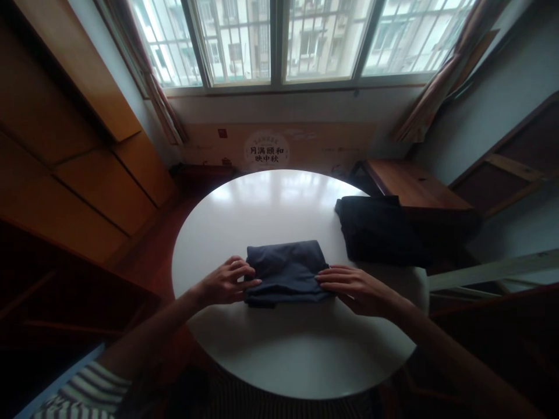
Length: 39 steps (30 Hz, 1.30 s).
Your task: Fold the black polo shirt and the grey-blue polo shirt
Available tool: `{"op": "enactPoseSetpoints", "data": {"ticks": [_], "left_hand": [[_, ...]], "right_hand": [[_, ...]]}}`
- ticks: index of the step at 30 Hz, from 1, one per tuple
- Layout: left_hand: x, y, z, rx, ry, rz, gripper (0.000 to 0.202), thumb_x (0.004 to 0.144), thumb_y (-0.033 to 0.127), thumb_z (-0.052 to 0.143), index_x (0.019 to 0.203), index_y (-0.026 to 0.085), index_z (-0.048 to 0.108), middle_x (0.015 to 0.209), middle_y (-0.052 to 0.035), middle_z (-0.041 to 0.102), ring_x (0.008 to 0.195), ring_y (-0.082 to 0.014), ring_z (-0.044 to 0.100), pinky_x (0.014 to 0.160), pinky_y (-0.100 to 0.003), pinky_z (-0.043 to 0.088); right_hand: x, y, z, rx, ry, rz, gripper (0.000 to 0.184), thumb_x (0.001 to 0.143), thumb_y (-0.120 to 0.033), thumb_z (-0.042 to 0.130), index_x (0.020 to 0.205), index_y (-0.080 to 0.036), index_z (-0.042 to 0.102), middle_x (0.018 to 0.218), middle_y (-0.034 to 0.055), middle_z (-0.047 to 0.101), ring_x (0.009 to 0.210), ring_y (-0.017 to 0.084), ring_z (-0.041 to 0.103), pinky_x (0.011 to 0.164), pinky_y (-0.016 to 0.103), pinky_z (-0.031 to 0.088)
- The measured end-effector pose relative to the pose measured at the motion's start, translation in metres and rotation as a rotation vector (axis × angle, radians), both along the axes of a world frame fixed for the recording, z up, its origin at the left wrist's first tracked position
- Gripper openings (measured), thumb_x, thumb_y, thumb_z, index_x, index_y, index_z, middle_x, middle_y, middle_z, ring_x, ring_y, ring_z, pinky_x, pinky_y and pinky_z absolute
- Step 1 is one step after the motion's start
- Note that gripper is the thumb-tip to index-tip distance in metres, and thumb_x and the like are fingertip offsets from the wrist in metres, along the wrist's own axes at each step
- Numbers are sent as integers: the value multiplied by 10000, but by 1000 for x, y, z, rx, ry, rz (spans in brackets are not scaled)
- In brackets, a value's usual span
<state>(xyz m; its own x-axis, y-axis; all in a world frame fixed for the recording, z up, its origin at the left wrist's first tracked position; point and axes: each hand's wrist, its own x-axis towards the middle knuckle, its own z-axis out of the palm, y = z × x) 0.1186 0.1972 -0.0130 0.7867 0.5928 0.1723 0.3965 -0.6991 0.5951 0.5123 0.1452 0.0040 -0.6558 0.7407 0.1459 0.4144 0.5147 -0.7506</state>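
A dark blue-grey garment [286, 270], folded into a flat rectangle, lies in front of me on the white table. What kind of garment it is I cannot make out. At its left edge, my left hand [229, 280] is closed on the cloth with curled fingers, the index finger reaching over the top. My right hand [356, 288] holds the opposite edge, its fingers laid over the fabric and the thumb lower down beside it. A small darker strip shows under the garment's near left corner.
Black folded cloth [379, 230] lies at the right side of the round white table [262, 349]. Beyond that is a wooden desk [419, 183]. Wooden cabinets [82, 174] stand at the left, and a long printed cardboard panel [305, 142] is under the window.
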Motion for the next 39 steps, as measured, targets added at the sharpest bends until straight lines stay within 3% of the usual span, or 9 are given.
{"op": "enactPoseSetpoints", "data": {"ticks": [6, 10, 13, 16, 21, 25, 28, 33, 39], "left_hand": [[5, -3, 9, -69, -45, -80, 360, 739, 547, 747, 1018, 322, 775, 994, -113, 687, 935, -287, 612, 1040, -509, 360], [32, 4, 27, -4, -134, 107, 380, 937, 503, 484, 1001, 261, 770, 1010, -128, 693, 969, -285, 610, 1013, -484, 401], [66, 13, 27, 106, -67, 221, 418, 991, 383, 385, 1230, 205, 678, 1257, -142, 630, 1188, -295, 548, 1103, -481, 322], [85, 17, 5, 191, 62, 264, 471, 981, 338, 408, 1385, 140, 548, 1430, -178, 516, 1362, -334, 415, 1175, -525, 172], [69, 4, -29, 297, 248, 385, 539, 1010, 424, 363, 1471, 152, 421, 1508, -162, 435, 1425, -325, 319, 1185, -551, 139], [56, 2, -20, 332, 347, 394, 532, 1033, 447, 287, 1447, 141, 421, 1452, -162, 493, 1357, -303, 405, 1141, -556, 250], [56, 22, 1, 242, 349, 331, 499, 1017, 478, 338, 1330, 150, 547, 1312, -147, 607, 1223, -282, 532, 1066, -457, 375], [77, 82, 30, -190, 426, 161, 582, 805, 616, 635, 1176, 168, 670, 1094, -101, 707, 926, -237, 660, 765, -279, 489], [123, 112, 33, -359, 461, -30, 545, 650, 553, 777, 1042, 181, 705, 989, -47, 708, 816, -212, 637, 672, -252, 447]], "right_hand": [[-4, -1, 15, 84, -116, 92, 389, 830, -215, 580, 1194, -275, 703, 1231, 69, 687, 1204, 277, 594, 1172, 557, 257], [-38, 13, 26, 141, -119, -6, 345, 918, -307, 525, 1222, -250, 680, 1208, 93, 690, 1158, 275, 609, 1157, 536, 289], [-76, 29, 10, 245, -161, -137, 462, 983, -365, 425, 1382, -174, 557, 1413, 145, 556, 1336, 307, 471, 1149, 529, 297], [-98, 41, -18, 313, -287, -209, 588, 1000, -439, 384, 1492, -119, 411, 1543, 169, 382, 1452, 331, 293, 1185, 546, 204], [-75, 39, -44, 315, -491, -366, 729, 976, -619, 329, 1529, -144, 350, 1602, 133, 263, 1484, 337, 199, 1192, 546, 184], [-50, 36, -53, 247, -501, -456, 810, 972, -649, 263, 1544, -75, 286, 1605, 174, 232, 1487, 294, 207, 1203, 459, 231], [-45, 38, -60, 222, -444, -481, 827, 967, -647, 275, 1535, -46, 282, 1593, 210, 241, 1482, 290, 221, 1207, 454, 236], [-49, 41, -58, 297, -294, -566, 760, 960, -591, 370, 1499, -55, 336, 1523, 243, 382, 1439, 322, 330, 1183, 494, 299], [-40, 23, -51, 339, -80, -697, 607, 926, -499, 519, 1403, -127, 466, 1361, 214, 551, 1315, 339, 494, 1127, 521, 380]]}}
